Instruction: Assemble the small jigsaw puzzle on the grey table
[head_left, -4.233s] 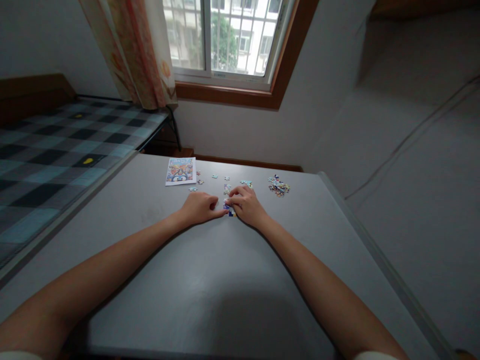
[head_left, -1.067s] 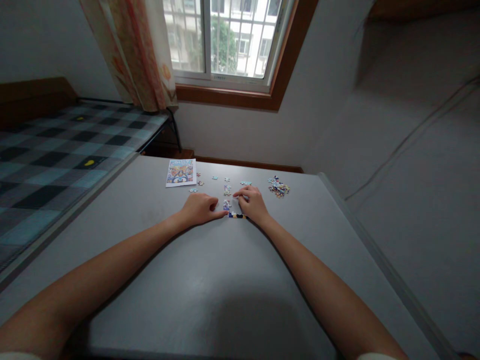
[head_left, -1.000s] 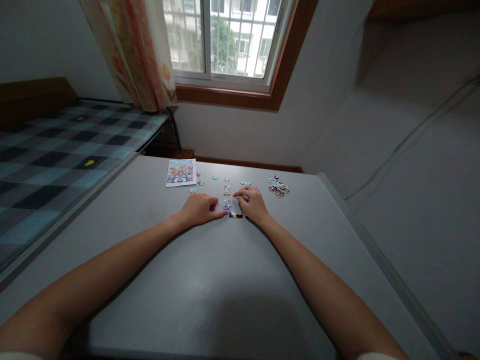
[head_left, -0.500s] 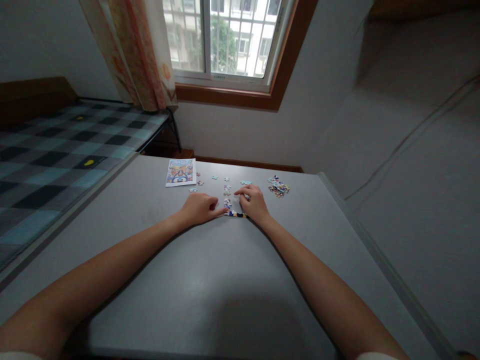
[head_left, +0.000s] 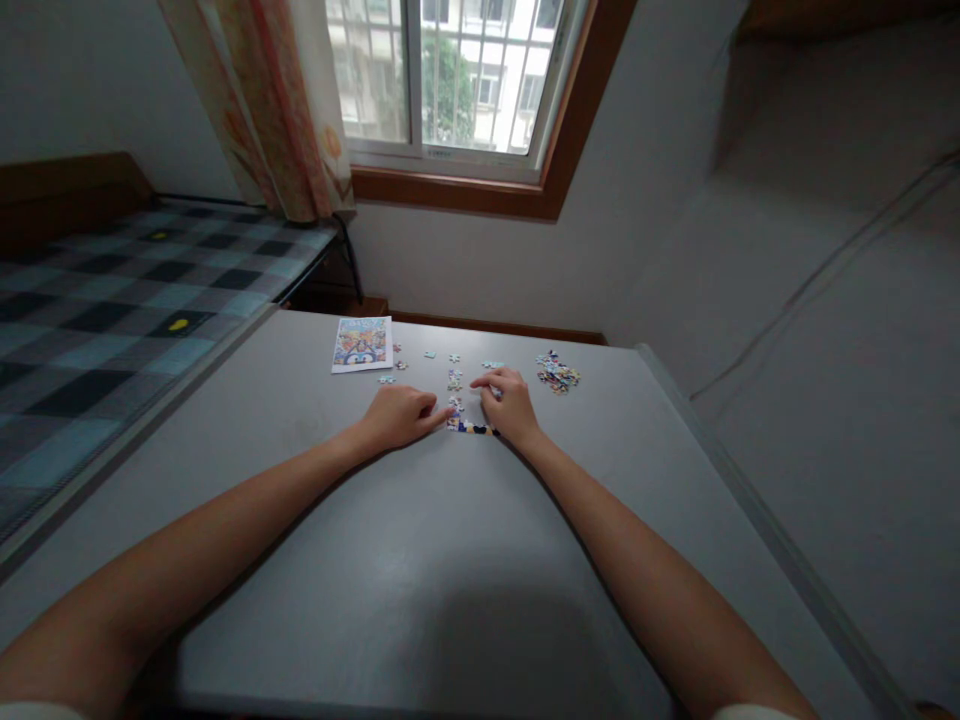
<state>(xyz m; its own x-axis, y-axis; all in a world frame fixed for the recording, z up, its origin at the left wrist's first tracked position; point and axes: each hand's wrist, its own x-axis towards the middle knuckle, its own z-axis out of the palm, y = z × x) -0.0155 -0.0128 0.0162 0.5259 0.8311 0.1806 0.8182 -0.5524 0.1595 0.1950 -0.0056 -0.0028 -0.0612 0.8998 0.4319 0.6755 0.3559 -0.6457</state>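
Well, the joined puzzle pieces [head_left: 470,428] lie flat on the table [head_left: 337,580] — I have the left hand [head_left: 401,415] curled, thumb at their corner, perhaps steadying them; the right hand [head_left: 510,405] extends its index — whether it pinches anything, I can't tell. Beyond, the picture sheet [head_left: 362,345] faces up, probably for reference.

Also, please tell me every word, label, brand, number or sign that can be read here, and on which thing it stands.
None can be read with certainty.
Printed sheet: possible title along its top, too small and blurred.
Small marking on the lower window frame: too small.
Joined puzzle pieces and piece pile: no lettering can be made out.
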